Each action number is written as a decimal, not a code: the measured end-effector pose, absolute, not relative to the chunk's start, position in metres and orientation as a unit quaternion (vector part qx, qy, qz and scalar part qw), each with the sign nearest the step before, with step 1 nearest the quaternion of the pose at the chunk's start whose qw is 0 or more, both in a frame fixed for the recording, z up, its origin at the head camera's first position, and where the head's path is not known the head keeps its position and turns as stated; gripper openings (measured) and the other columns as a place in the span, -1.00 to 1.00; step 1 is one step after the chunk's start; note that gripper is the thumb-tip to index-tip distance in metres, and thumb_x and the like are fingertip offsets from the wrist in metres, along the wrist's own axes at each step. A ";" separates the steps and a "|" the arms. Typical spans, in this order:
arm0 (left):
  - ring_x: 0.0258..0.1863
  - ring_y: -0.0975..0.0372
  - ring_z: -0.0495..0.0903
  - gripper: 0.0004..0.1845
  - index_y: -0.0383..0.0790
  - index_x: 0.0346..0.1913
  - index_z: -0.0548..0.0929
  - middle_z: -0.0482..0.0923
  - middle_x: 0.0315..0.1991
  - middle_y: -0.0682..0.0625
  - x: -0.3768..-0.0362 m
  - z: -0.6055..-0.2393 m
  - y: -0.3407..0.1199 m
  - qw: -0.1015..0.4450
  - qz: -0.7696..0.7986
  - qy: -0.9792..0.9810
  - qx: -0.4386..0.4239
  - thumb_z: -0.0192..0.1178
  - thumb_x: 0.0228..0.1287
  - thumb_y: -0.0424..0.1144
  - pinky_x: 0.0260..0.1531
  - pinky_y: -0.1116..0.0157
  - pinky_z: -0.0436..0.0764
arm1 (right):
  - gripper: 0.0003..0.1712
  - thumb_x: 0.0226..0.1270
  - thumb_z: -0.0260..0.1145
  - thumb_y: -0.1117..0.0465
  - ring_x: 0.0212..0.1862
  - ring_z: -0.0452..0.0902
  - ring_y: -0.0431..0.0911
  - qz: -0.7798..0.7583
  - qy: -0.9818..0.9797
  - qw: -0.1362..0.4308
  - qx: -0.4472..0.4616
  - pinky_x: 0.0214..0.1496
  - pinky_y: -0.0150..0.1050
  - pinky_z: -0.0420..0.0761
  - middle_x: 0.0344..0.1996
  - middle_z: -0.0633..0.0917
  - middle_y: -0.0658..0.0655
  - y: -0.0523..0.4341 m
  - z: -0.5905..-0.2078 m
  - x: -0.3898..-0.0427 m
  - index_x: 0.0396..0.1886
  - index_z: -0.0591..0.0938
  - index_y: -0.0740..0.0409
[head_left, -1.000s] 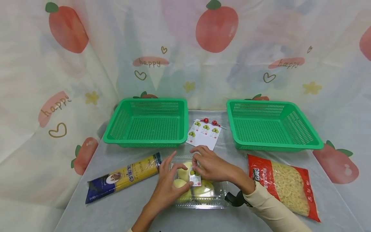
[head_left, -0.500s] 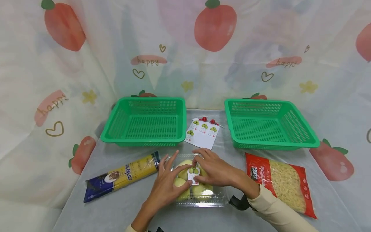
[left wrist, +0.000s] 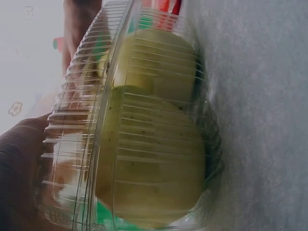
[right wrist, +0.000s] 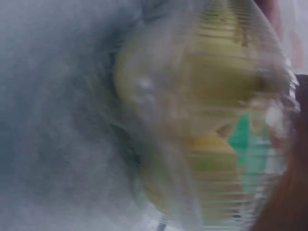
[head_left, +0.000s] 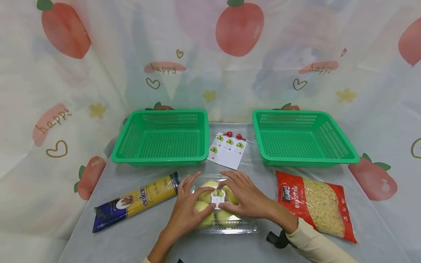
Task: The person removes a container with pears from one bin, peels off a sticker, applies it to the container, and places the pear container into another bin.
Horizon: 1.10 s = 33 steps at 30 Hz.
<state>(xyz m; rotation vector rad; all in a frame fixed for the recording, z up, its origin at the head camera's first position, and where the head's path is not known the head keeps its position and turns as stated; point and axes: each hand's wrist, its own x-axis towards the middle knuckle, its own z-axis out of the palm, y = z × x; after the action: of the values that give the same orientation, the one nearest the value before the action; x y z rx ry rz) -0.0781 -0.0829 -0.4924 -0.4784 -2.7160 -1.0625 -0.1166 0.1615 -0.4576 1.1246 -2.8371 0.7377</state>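
From my remote seat: grey tabletop (head_left: 131,241) backed by a fruit-print curtain (head_left: 82,73). Two green baskets sit at the far side, left basket (head_left: 161,160) & right basket (head_left: 306,160), well apart, w/ a white sticker sheet (head_left: 227,153) lying between them. Red macaroni bag (head_left: 315,204) lies near right; blue-yellow spaghetti pack (head_left: 138,201) lies near left, angled. Near centre sits a clear plastic clamshell (head_left: 236,228) of green-yellow pears (head_left: 202,206), between the two pasta packs. In the left wrist view the ribbed clamshell (left wrist: 144,130) fills the frame, pears (left wrist: 154,163) pressed against its wall; the right wrist view is blurred, same box only.

Both my hands rest on the lid. Left hand (head_left: 187,206): fingers spread & mostly straight, thumb tip at the small white label (head_left: 218,197) on the lid. Right hand (head_left: 245,195): fingers lie over the lid's far right part, thumb & forefinger at the label's edge; can't tell if they pinch it or just press it flat.
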 end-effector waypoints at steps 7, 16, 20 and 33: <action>0.66 -0.16 -0.05 -0.46 0.23 0.25 0.74 0.11 0.70 -0.02 -0.077 -0.491 -0.084 0.073 -0.353 -0.919 -0.159 0.52 0.18 0.13 0.35 -0.39 0.39 | -0.47 0.30 0.50 -0.26 0.55 0.27 0.13 0.227 -0.904 0.038 0.359 0.56 0.27 0.22 0.56 0.41 0.09 0.161 -0.467 -0.115 0.14 0.63 -0.19; 0.64 -0.19 -0.01 -0.51 0.20 0.20 0.76 0.12 0.69 -0.04 -0.077 -0.491 -0.083 0.088 -0.363 -0.914 -0.161 0.52 0.20 0.12 0.35 -0.40 0.37 | -0.39 0.28 0.45 -0.35 0.60 0.22 0.10 0.201 -0.915 0.047 0.346 0.60 0.29 0.15 0.55 0.43 0.13 0.159 -0.469 -0.116 0.22 0.62 -0.22; 0.64 -0.17 -0.03 -0.58 0.16 0.14 0.77 0.12 0.69 -0.03 -0.077 -0.490 -0.084 0.078 -0.388 -0.905 -0.153 0.53 0.22 0.04 0.37 -0.43 0.33 | -0.37 0.29 0.47 -0.30 0.58 0.24 0.12 0.226 -0.910 0.041 0.344 0.59 0.31 0.14 0.54 0.45 0.14 0.159 -0.467 -0.116 0.25 0.63 -0.17; 0.65 -0.15 -0.06 -0.61 0.15 0.10 0.75 0.09 0.69 -0.06 -0.078 -0.490 -0.086 0.054 -0.398 -0.904 -0.146 0.52 0.22 0.01 0.40 -0.43 0.28 | -0.54 0.19 0.55 -0.27 0.54 0.29 0.20 0.244 -0.912 0.040 0.326 0.55 0.35 0.18 0.51 0.47 0.10 0.159 -0.467 -0.116 -0.08 0.61 -0.20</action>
<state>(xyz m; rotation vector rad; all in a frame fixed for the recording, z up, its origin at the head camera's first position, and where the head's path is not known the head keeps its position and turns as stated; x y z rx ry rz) -0.0785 -0.0861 -0.4898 -0.4432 -2.7462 -1.2088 -0.1155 0.1590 -0.4666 0.9991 -2.7962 0.7477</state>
